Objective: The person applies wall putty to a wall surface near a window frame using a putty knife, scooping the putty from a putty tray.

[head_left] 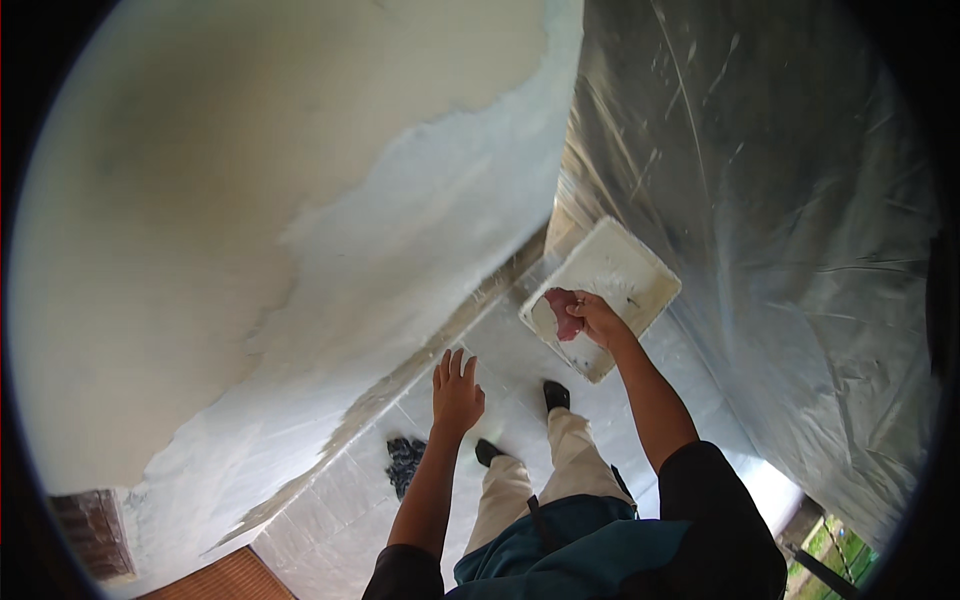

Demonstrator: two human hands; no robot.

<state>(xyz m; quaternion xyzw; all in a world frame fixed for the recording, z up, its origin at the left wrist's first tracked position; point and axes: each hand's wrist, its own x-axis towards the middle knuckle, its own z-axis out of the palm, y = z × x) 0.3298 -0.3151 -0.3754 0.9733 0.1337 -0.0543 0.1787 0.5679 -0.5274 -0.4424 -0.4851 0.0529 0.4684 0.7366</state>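
Observation:
My right hand (595, 318) grips a flat maroon scraper-like piece (566, 314) with a whitish coating along its left side; its exact kind is not plain. It is above a white rectangular tray (655, 308), whose inside is smeared with whitish material and a few dark specks. My left hand (458, 395) holds nothing. Its fingers are apart and stretched forward, between the wall's base and the tray. At the left stands the wall (370, 250), with a beige upper area and a paler, uneven coat lower down.
Clear plastic sheeting (760, 200) hangs along the right side. Pale sheeting also covers the floor (330, 510). A crumpled black bag-like bundle (402, 465) lies left of my feet. A brown ribbed mat or panel (225, 580) shows at the lower left.

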